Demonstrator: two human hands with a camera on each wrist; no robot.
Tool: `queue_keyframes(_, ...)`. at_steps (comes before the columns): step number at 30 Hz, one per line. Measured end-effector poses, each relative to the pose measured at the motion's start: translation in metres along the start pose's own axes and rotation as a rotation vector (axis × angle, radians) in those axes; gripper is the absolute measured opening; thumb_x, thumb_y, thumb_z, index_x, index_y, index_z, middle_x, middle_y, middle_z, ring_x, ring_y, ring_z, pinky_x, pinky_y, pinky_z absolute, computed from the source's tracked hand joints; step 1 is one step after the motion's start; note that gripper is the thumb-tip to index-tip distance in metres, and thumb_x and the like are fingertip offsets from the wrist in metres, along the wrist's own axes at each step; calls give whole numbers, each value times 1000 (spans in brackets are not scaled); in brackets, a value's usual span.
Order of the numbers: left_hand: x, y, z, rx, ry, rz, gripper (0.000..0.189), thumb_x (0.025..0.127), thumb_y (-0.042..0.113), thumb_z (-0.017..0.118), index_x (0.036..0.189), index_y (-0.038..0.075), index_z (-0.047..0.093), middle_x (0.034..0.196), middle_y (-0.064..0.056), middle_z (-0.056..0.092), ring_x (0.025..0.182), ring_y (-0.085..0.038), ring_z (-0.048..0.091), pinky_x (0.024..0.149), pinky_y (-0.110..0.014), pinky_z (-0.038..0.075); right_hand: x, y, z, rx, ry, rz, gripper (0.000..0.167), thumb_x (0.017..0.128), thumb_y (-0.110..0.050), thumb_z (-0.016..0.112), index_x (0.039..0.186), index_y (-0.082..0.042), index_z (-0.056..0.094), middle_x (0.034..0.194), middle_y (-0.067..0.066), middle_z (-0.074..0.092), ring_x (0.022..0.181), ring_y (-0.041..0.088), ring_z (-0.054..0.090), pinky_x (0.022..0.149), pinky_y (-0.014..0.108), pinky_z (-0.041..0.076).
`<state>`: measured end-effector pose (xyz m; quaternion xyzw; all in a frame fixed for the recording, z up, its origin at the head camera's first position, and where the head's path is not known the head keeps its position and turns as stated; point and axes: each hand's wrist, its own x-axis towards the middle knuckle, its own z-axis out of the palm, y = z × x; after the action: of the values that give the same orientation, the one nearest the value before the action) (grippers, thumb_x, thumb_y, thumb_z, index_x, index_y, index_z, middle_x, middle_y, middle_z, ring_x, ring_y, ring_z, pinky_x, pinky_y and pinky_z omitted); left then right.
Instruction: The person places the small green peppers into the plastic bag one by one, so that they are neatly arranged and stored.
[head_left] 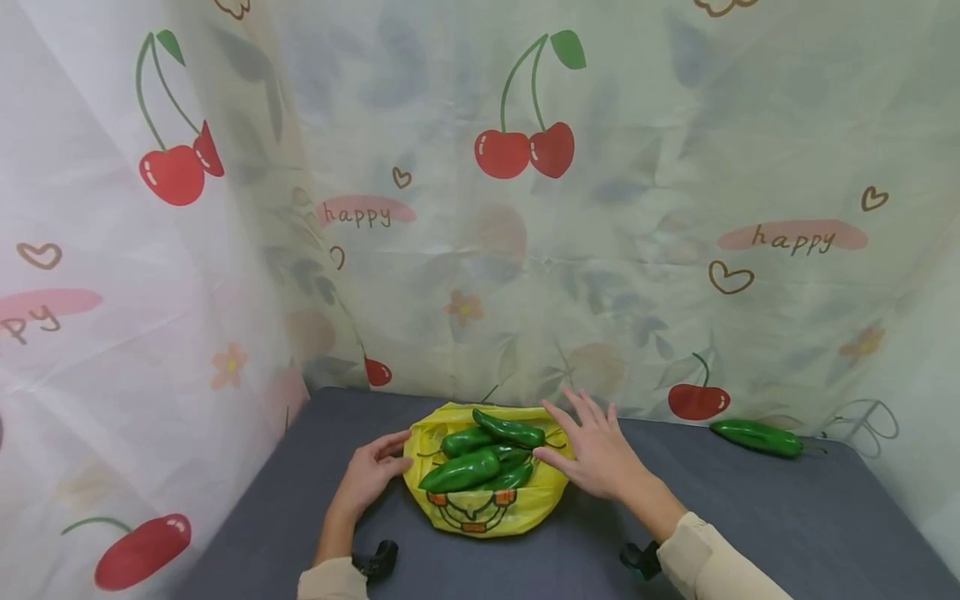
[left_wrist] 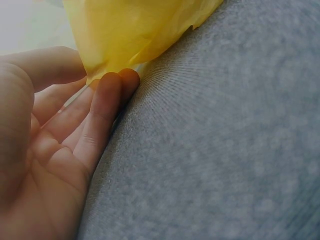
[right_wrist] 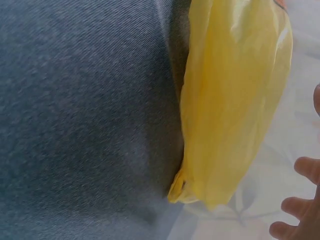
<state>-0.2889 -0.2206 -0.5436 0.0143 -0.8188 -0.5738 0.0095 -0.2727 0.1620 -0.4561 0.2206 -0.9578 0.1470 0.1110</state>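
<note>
A yellow plastic bag (head_left: pixel 480 518) with a printed cartoon design lies on the dark grey table, its mouth facing up. Several glossy green peppers (head_left: pixel 461 472) are heaped in it. At the bag's left edge, my left hand (head_left: pixel 367 477) pinches the plastic between thumb and fingers; the left wrist view shows the fingertips (left_wrist: pixel 107 87) against a corner of the yellow film. My right hand (head_left: pixel 600 450) hovers at the bag's right rim with fingers spread. In the right wrist view, its fingertips (right_wrist: pixel 296 206) stand apart from the bag's side (right_wrist: pixel 232 110).
One more green pepper (head_left: pixel 756 437) lies at the table's back right, beside the curtain. A patterned curtain (head_left: pixel 637 208) with cherries and hearts closes off the back and left. Grey table surface (head_left: pixel 750 525) extends on both sides of the bag.
</note>
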Motion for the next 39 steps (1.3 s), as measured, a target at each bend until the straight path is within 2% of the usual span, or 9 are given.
queue_keyframes(9, -3, -1, -1, 12, 6, 14, 49, 92, 26, 75, 139, 23, 64, 139, -8, 67, 129, -26, 63, 105, -46, 51, -8, 12, -1, -11, 42, 27, 73, 96, -65, 55, 157, -26, 42, 166, 18, 31, 153, 47, 27, 112, 81, 19)
queue_keyframes(16, -3, -3, 0, 8, 7, 18, 49, 91, 26, 76, 138, 22, 65, 138, -9, 67, 126, -26, 65, 102, -44, 54, -16, 27, 2, -15, 28, 73, 75, 96, -68, 54, 158, -27, 41, 167, 16, 28, 153, 47, 25, 112, 82, 17)
queue_keyframes(24, -3, -3, 1, 11, 5, 19, 49, 91, 26, 76, 138, 22, 65, 138, -9, 67, 127, -26, 64, 103, -45, 53, -24, 41, 2, -39, 25, 122, 76, 96, -70, 51, 158, -25, 41, 166, 19, 29, 151, 50, 26, 112, 82, 17)
queue_keyframes(39, -3, 3, 2, -1, 4, 12, 48, 92, 22, 75, 139, 21, 64, 138, -9, 67, 127, -26, 65, 103, -44, 54, -44, 66, 2, -15, 7, 233, 83, 94, -74, 49, 157, -20, 42, 165, 23, 28, 151, 54, 20, 109, 85, 10)
